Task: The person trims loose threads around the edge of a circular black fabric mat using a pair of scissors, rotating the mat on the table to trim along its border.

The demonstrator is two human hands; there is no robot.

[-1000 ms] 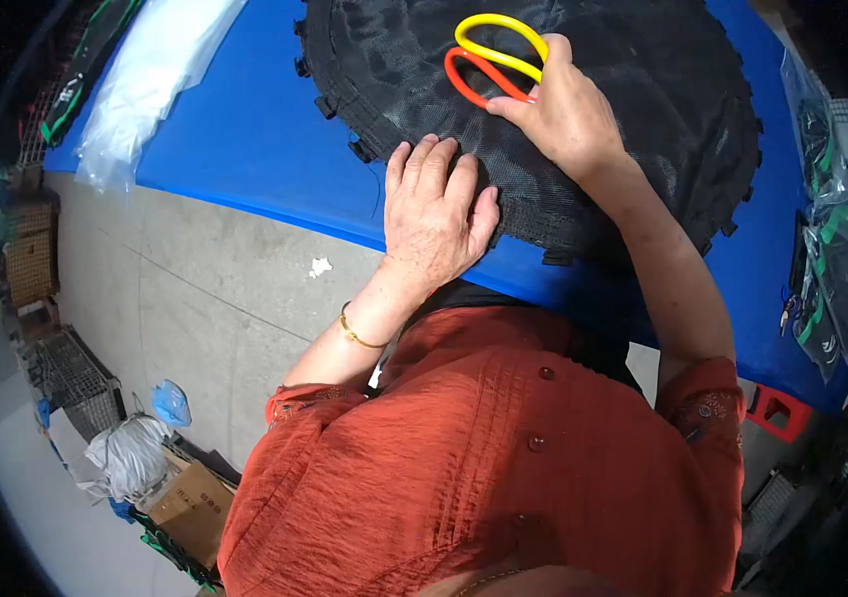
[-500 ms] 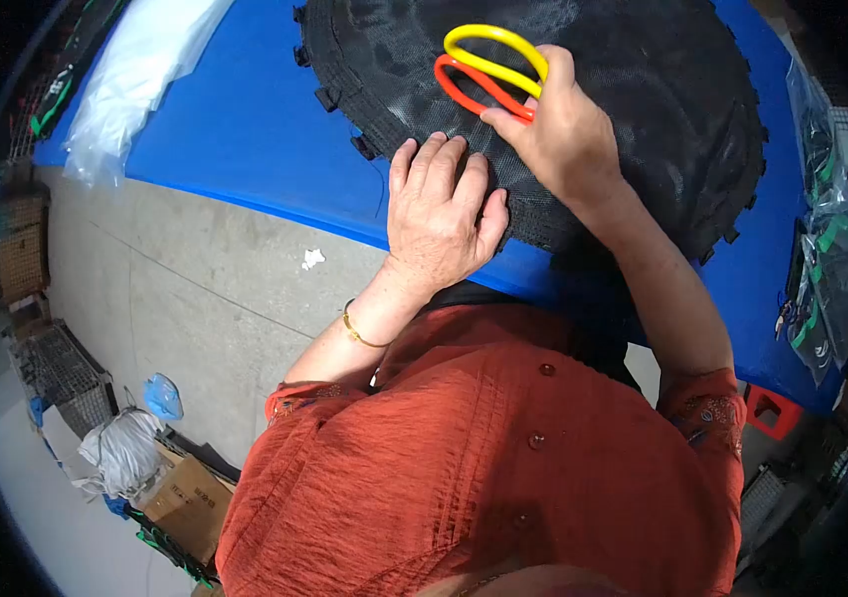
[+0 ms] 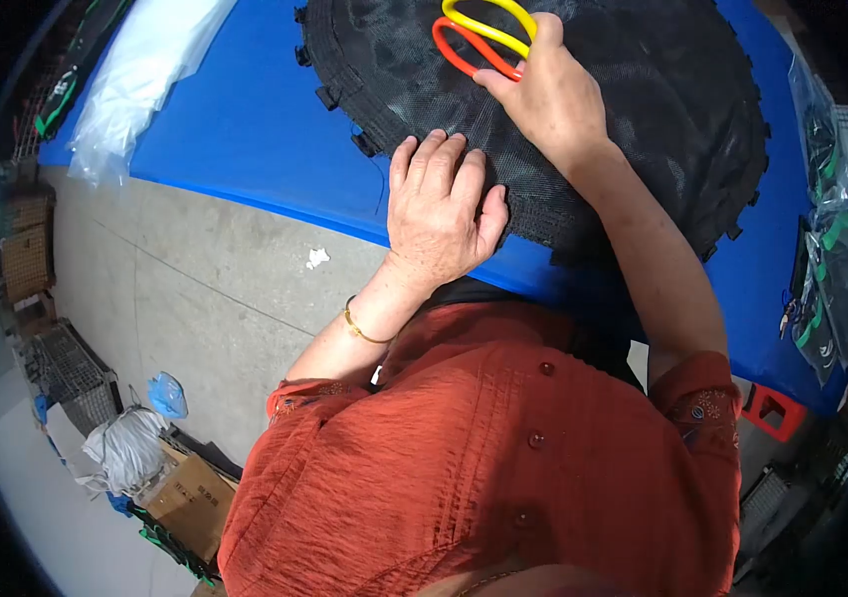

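Observation:
A round black mesh piece (image 3: 633,109) with small black tabs around its edge lies on the blue table surface (image 3: 255,129). My left hand (image 3: 442,204) rests palm down on the near left edge of the mesh, its fingers spread a little. Over the mesh, my right hand (image 3: 555,99) is closed around a looped tool with one yellow loop (image 3: 503,10) and one red loop (image 3: 456,62). The tool's far part is hidden by my right hand.
Clear plastic film (image 3: 145,90) lies at the table's left. Bagged black and green items (image 3: 832,239) are at the right edge. A red stool (image 3: 774,413) stands below right. On the floor side are a cardboard box (image 3: 190,502) and a blue bag (image 3: 167,395).
My right hand has moved slightly up and to the left with the looped tool. My left hand has stayed in place on the mesh.

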